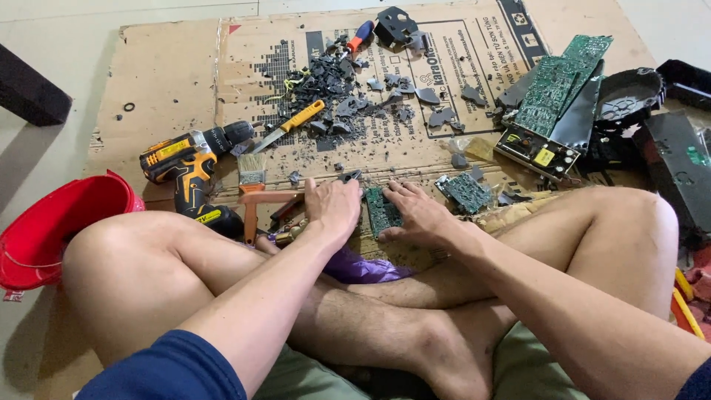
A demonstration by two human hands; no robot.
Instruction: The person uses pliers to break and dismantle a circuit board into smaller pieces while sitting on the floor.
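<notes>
Looking down from the head cam, I see the cardboard [163, 81] sheet spread on the floor, w/ its left edge torn near the red bucket [52, 222]. Free room is mostly top-left of the sheet; centre is covered w/ a pile of dark shards [333, 89], and the right side is crowded w/ green boards [563, 81] and black casings [629, 92]. My crossed legs close off the near edge, so the hands work in a narrow strip just past the shins.

Left hand [333, 207] is palm down, fingers curled partway, pressing on sth at the left edge of the small PCB [383, 211]; a dark tool tip [348, 176] shows just past the knuckles, but I can't tell if the hand actually grips it. Right hand [418, 215] lies flat and mostly open, fingers spread, touching the PCB's right edge and the cardboard beside it. The PCB sits flat betw. both hands, just in front of my shins.

Drill [189, 167], yellow and black, lies left of the hands, w/ a brush [252, 172] just beside it. A yellow-handled knife [289, 124] lies near the shard pile. Another small board [466, 192] sits just right of the right hand. A purple bag [363, 267] shows under my left wrist.
</notes>
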